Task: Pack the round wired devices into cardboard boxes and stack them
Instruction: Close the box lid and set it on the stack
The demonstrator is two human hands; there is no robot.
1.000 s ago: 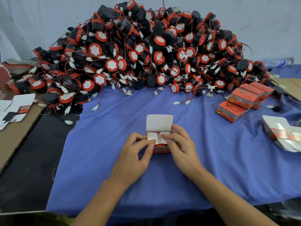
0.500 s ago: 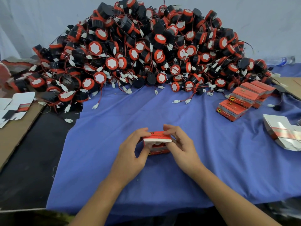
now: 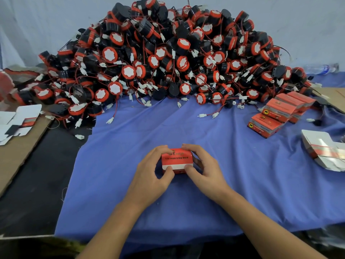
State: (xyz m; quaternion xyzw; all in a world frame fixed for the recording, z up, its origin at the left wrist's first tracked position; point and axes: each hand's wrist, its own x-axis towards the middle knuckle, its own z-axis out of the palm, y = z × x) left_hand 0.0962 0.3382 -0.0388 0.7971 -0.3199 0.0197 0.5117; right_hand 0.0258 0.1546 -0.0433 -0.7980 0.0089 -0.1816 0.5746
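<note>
1 red cardboard box [image 3: 177,158], printed lid uppermost, is lying on the blue cloth [image 3: 186,126] at near centre, well apart from all other stock. The left hand [image 3: 149,176] is gripping its left end, thumb pressing the near white edge and fingers curling over the far edge. The right hand [image 3: 203,171] is doing likewise at the right end, so both hands are grasping the box. Step in hand, by judgement: the lid is being pressed closed, with a device presumably inside, though none is showing. The heap of round wired devices [image 3: 168,58], black bodies with red caps and white plugs, is filling the back of the cloth, unpacked. Closed boxes [image 3: 280,113] are sitting in stepped rows at the right, near a bundle of flat box blanks [image 3: 324,152]. The next move is probably calling for carrying the box right and setting it squarely on those rows, then taking 1 blank and 1 device
</note>
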